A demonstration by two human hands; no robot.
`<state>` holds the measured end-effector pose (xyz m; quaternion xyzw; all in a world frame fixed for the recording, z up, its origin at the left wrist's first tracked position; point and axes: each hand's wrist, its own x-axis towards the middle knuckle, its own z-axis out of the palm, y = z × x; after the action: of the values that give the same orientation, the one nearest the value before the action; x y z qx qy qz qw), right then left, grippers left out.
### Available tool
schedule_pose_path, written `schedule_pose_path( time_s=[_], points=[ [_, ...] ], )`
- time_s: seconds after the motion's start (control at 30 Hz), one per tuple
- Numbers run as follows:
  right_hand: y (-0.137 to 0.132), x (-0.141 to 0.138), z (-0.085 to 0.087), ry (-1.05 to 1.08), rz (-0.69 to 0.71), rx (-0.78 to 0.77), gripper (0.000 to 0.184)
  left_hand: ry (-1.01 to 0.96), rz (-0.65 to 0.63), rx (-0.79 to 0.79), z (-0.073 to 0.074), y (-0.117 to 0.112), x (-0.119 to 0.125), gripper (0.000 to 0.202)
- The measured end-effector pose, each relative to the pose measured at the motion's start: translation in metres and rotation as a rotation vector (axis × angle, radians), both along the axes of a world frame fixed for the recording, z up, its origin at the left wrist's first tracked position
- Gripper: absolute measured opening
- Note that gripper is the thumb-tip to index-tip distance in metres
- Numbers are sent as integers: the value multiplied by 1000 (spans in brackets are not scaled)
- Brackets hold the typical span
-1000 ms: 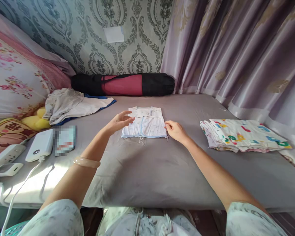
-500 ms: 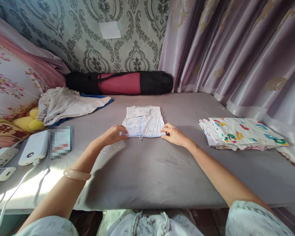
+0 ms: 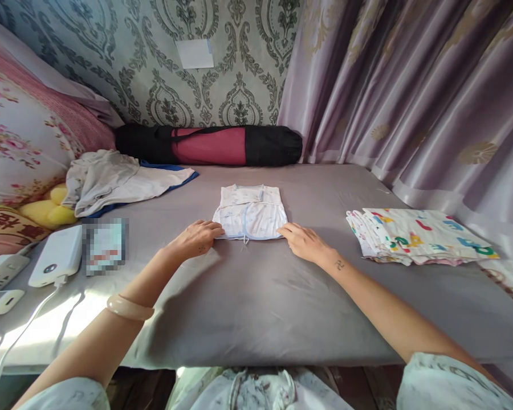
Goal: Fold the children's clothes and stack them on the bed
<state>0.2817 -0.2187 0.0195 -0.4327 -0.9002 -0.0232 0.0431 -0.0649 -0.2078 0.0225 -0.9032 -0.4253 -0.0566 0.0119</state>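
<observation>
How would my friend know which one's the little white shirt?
Find the long black-and-red bag at the back of the grey sheet. In front of it, between the crumpled clothes and the folded stack, lies the little shirt. It's flat and edged in pale blue, while the stack's top piece has a big, bright, many-coloured print.

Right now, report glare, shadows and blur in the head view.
Head view: bright light washes out the gray sheet near the white power bank; same view: shadow darkens it beside the left forearm; same view: mosaic pixels obscure the pale item; same view: the blue-trimmed baby shirt looks fairly sharp.
</observation>
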Motion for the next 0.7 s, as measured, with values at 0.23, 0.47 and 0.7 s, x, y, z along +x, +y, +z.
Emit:
schedule_pose_path(
  time_s=[0.23, 0.47, 0.7],
  points=[
    [19, -6, -8, 173, 48, 39, 51, -87, -59, 2, -6, 4, 0, 49],
    [27, 5, -3, 217, 92, -138, 59, -163, 71, -117, -9, 14, -13, 43],
    [20, 7, 14, 207, 140, -71, 59, -155, -18, -42, 6, 7, -13, 42]
  ],
)
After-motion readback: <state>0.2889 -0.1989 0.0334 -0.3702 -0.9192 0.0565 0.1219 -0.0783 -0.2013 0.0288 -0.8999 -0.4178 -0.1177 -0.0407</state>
